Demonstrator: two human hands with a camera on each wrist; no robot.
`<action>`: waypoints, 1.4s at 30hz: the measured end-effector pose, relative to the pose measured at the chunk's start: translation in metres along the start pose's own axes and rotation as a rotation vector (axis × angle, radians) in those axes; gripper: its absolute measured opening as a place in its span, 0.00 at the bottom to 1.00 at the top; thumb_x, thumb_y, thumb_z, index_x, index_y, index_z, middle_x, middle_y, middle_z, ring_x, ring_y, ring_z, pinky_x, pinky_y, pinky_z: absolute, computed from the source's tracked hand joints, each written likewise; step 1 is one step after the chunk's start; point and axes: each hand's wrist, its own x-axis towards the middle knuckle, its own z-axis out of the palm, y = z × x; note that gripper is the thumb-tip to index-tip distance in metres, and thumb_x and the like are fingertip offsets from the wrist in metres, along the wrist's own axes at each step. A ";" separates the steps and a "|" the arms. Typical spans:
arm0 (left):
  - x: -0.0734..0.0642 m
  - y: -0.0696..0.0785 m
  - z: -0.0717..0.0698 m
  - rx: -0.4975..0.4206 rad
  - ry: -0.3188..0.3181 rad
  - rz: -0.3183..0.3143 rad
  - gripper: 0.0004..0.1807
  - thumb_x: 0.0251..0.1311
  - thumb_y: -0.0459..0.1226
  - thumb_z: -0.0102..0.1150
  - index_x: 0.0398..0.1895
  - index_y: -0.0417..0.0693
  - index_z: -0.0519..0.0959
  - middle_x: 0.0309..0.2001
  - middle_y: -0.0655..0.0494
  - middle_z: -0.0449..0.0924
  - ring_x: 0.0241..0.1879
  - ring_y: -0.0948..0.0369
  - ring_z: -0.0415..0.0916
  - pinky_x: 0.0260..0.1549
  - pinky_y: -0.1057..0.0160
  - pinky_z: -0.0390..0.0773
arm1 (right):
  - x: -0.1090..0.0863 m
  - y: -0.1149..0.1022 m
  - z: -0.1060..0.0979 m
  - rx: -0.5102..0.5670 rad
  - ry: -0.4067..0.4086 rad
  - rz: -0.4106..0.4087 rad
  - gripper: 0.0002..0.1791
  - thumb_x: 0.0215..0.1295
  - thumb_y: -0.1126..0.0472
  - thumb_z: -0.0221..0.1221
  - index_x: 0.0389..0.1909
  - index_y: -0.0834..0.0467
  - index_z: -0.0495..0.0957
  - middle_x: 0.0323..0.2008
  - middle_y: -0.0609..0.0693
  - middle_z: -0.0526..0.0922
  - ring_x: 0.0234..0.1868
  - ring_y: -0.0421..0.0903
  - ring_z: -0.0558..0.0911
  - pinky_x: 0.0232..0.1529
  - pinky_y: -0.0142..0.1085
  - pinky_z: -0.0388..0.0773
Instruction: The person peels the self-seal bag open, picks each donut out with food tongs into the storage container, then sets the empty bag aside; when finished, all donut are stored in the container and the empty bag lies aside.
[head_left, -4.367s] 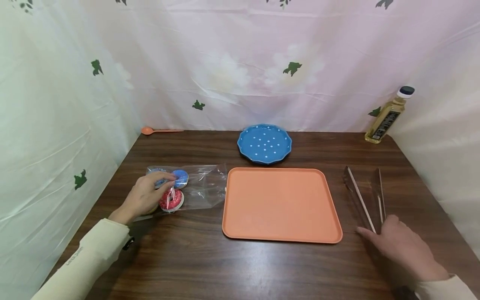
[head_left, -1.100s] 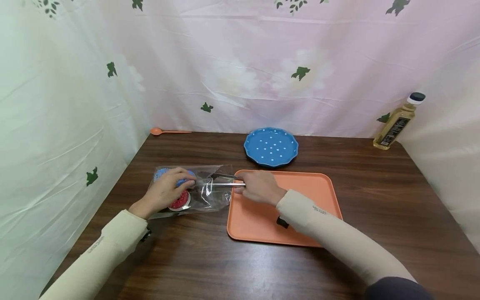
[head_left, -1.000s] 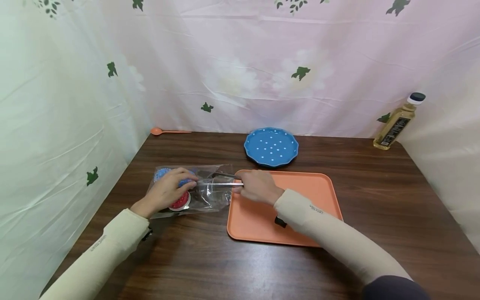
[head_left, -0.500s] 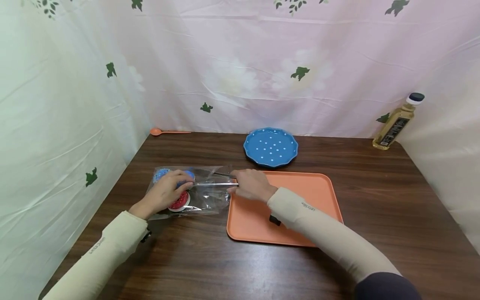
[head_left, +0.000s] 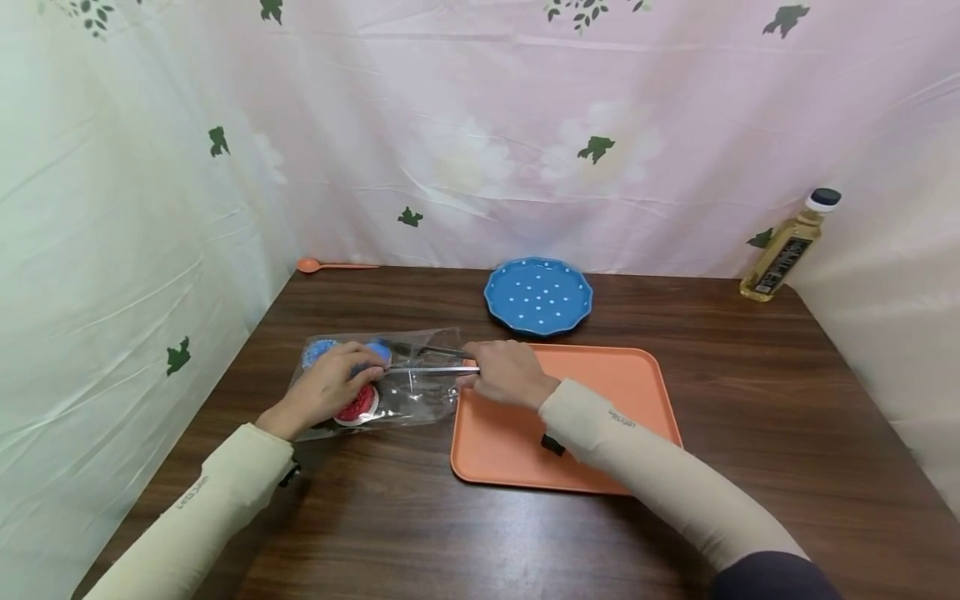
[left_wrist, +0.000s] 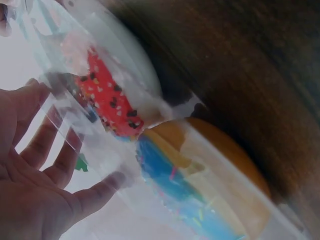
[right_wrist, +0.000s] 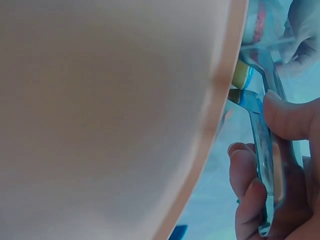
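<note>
A clear plastic bag (head_left: 420, 404) with several doughnuts lies left of the tray. Through it show a red-iced doughnut (head_left: 358, 406), a blue one (head_left: 382, 352) and a speckled light-blue one (head_left: 318, 349). My left hand (head_left: 327, 386) rests on the bag over them, its spread fingers touching the film in the left wrist view. That view also shows a doughnut with blue icing and sprinkles (left_wrist: 175, 185) close by. My right hand (head_left: 510, 372) grips metal tongs (head_left: 438, 369), thumb on one arm, fingers round the other. The tongs' parted arms reach left into the bag towards the doughnuts.
An orange tray (head_left: 555, 467) lies under my right forearm, its left edge beside the bag. Behind it sits a blue dotted plate (head_left: 537, 297). An orange spoon (head_left: 309, 265) lies at the back left, and an oil bottle (head_left: 782, 254) stands at the back right.
My right hand has taken up the tongs from right of the tray and brought them left into the bag. Over the last second both hands have shifted only slightly. My left hand stays on the bag.
</note>
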 end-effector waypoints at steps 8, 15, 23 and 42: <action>-0.001 0.000 -0.001 -0.037 -0.002 -0.026 0.13 0.74 0.40 0.57 0.52 0.45 0.85 0.51 0.51 0.80 0.54 0.49 0.76 0.53 0.43 0.76 | -0.031 0.021 -0.011 -0.009 0.017 0.031 0.19 0.65 0.46 0.66 0.53 0.50 0.83 0.27 0.42 0.82 0.18 0.39 0.72 0.17 0.36 0.64; -0.001 -0.001 0.000 -0.047 0.015 -0.033 0.13 0.73 0.39 0.58 0.53 0.44 0.85 0.52 0.51 0.80 0.54 0.49 0.76 0.53 0.42 0.75 | -0.038 0.024 -0.015 0.001 -0.010 0.081 0.15 0.64 0.45 0.67 0.44 0.49 0.83 0.28 0.40 0.79 0.20 0.39 0.72 0.20 0.36 0.69; 0.002 0.004 0.003 -0.051 -0.004 -0.003 0.13 0.73 0.39 0.57 0.53 0.44 0.85 0.51 0.51 0.80 0.53 0.50 0.77 0.51 0.44 0.77 | -0.024 0.020 -0.003 0.027 -0.019 0.059 0.22 0.62 0.42 0.67 0.54 0.47 0.82 0.26 0.36 0.76 0.23 0.38 0.73 0.21 0.36 0.69; 0.000 0.003 -0.001 -0.070 -0.030 -0.074 0.15 0.74 0.42 0.56 0.53 0.44 0.84 0.52 0.50 0.80 0.55 0.49 0.76 0.54 0.42 0.75 | -0.058 0.038 -0.025 0.073 -0.013 0.110 0.19 0.63 0.45 0.68 0.50 0.50 0.83 0.24 0.40 0.75 0.21 0.40 0.72 0.20 0.36 0.67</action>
